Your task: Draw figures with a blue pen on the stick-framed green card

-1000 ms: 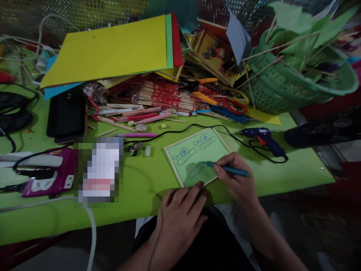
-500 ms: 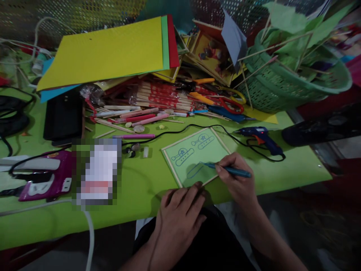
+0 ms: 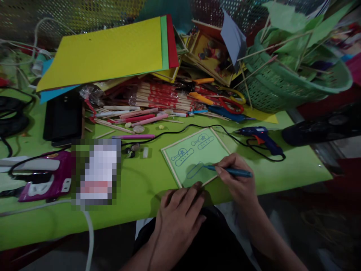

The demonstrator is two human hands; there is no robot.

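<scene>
A green card (image 3: 180, 174) with a pale stick border lies tilted near the table's front edge. Two blue tank-like drawings with stars are on its upper part, and a long rounded outline is lower down. My right hand (image 3: 238, 175) grips a blue pen (image 3: 237, 172), its tip on the card at the right end of that outline. My left hand (image 3: 183, 210) rests palm down at the card's lower edge, fingers slightly bent and holding nothing.
A blue glue gun (image 3: 261, 137) with a black cable lies right of the card. Behind are coloured sheets (image 3: 113, 52), sticks (image 3: 158, 96), scissors (image 3: 232, 105) and a green basket (image 3: 296, 86). A purple power strip (image 3: 60, 177) and a blurred-out phone (image 3: 100, 169) lie left.
The pen tip has shifted slightly down at the outline's right end, which now looks rounded and closer to closed. My left hand has barely moved.
</scene>
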